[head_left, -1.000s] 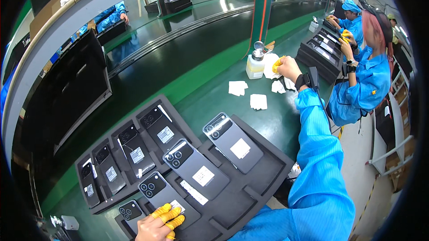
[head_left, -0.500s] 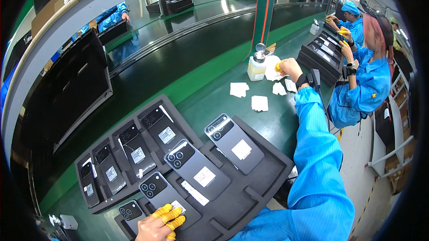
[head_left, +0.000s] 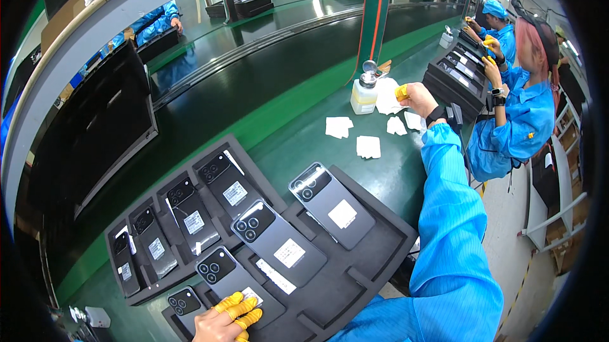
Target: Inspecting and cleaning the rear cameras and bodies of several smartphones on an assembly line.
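My left hand (head_left: 223, 322), with yellow finger cots, lies with its fingers flat on the lower back and white label of a grey smartphone (head_left: 219, 268). That phone sits face down in the near black foam tray (head_left: 374, 272). Beside it in the same tray are more face-down phones, one in the middle (head_left: 263, 231) and one at the right (head_left: 333, 206). My right hand (head_left: 419, 100) is reached far out over a pile of white wipes (head_left: 387, 98). Its fingers are closed; whatever they hold is hidden.
A second foam tray (head_left: 184, 256) of dark phones adjoins on the left. Smaller wipe stacks (head_left: 368, 147) lie on the green table beside a pump bottle (head_left: 364, 96). A green post (head_left: 375, 19) rises behind. Co-workers sit at the right by stacked trays (head_left: 453, 82). A dark screen (head_left: 95, 133) stands left.
My right hand has shifted slightly to the right over the wipes. My left hand stays on the phone. The phones lie as before.
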### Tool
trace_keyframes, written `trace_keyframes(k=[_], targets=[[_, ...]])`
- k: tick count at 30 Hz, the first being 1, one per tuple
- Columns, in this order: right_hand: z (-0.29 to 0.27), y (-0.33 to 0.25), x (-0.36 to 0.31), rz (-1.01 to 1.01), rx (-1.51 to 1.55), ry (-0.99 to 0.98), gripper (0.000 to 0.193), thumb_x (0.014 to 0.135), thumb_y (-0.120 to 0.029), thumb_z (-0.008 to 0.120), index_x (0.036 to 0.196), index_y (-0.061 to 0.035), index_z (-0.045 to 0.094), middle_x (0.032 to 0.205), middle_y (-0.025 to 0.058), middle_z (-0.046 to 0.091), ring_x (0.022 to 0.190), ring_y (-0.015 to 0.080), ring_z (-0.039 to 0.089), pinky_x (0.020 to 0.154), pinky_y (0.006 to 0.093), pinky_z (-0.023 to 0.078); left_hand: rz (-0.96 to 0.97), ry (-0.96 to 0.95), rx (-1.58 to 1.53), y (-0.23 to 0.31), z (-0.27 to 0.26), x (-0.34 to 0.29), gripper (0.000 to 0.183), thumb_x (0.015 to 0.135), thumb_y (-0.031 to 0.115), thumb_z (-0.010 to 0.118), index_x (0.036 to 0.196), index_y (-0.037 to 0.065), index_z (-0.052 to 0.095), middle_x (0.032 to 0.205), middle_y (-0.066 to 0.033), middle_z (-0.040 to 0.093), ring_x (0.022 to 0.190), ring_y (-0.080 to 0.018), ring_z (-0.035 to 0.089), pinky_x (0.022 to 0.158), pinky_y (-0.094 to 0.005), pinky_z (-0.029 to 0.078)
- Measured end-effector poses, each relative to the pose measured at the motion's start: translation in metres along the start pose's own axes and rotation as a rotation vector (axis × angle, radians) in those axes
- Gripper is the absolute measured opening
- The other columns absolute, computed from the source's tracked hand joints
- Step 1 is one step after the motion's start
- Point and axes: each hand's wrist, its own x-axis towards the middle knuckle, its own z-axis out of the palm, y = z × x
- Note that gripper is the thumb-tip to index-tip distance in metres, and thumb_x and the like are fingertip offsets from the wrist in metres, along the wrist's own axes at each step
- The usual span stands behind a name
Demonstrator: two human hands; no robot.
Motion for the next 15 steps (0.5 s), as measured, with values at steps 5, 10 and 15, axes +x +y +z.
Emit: trace_keyframes(k=[5,10,15], targets=[[-0.02,-0.017,-0.006,-0.166,-0.182,0.002,0.024,0.087,-0.009,0.051,0.095,0.0023,0.071,0.087,0.0046,0.069,0.077,0.0133,0.065,0.07,0.0254,0.051,-0.003,-0.02,0.007,0.005,-0.002,-0.001,0.04,0.076,0.011,0.055,0.112,0.012,0.073,0.121,-0.0073,0.068,0.117,-0.0296,0.063,0.095,-0.0367,0.054],[-0.019,-0.053,-0.06,-0.216,0.151,-0.414,0.028,0.088,-0.014,0.054,0.107,0.0029,0.065,0.101,0.0092,0.07,0.092,0.0177,0.069,0.084,0.0327,0.057,0.012,-0.13,-0.024,0.01,-0.021,0.016,0.049,0.065,0.008,0.058,0.111,0.007,0.073,0.121,-0.0122,0.068,0.114,-0.0333,0.065,0.091,-0.0373,0.055],[0.063,-0.122,-0.197,0.058,0.576,-0.718,0.022,0.093,-0.02,0.064,0.103,-0.0013,0.064,0.1,0.0053,0.066,0.088,0.015,0.067,0.08,0.0316,0.056,-0.047,0.094,-0.327,0.034,-0.034,0.052,0.047,0.08,0.006,0.064,0.127,0.001,0.062,0.135,-0.0196,0.058,0.128,-0.0371,0.054,0.108,-0.0449,0.042]])
